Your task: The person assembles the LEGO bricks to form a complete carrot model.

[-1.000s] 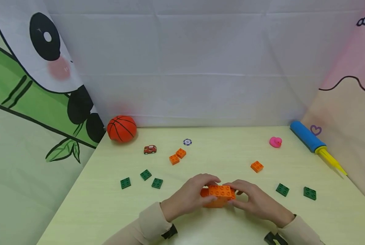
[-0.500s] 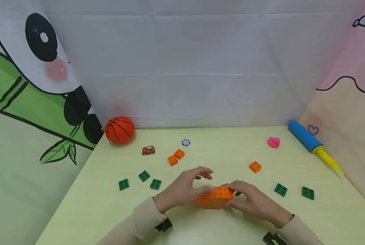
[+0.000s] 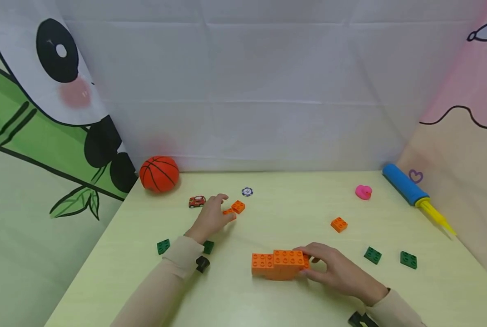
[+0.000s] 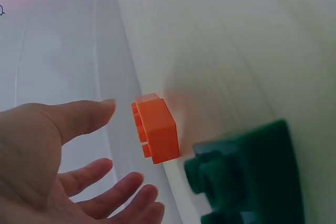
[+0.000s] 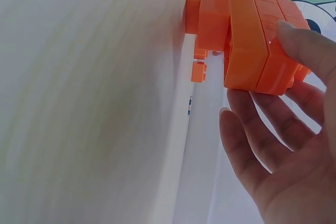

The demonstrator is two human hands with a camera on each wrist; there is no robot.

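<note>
A stepped block of joined orange toy bricks (image 3: 282, 265) stands at the front of the table. My right hand (image 3: 339, 272) grips its right end between thumb and fingers; the right wrist view shows the thumb on one face of the block (image 5: 244, 35). Farther back on the left, my left hand (image 3: 211, 220) reaches over the table with fingers spread and holds nothing. Just beyond its thumb lie two small orange bricks, the nearer one (image 3: 229, 211) partly hidden by the hand, the other (image 3: 238, 206) in full view. Thumb and fingers (image 4: 123, 187) stand apart from the orange brick (image 4: 160, 129) in the left wrist view.
Green bricks (image 3: 163, 246) lie around the left forearm, partly covered. Two more green bricks (image 3: 372, 255) and an orange brick (image 3: 339, 224) lie right. Farther back are a basketball (image 3: 159, 174), toy car (image 3: 196, 201), poker chip (image 3: 247, 191), pink duck (image 3: 364, 192) and blue-yellow pump (image 3: 407, 184).
My left hand has let go of the joined orange block and moved back and left to the two loose orange bricks. The right hand keeps its hold on the block's right end.
</note>
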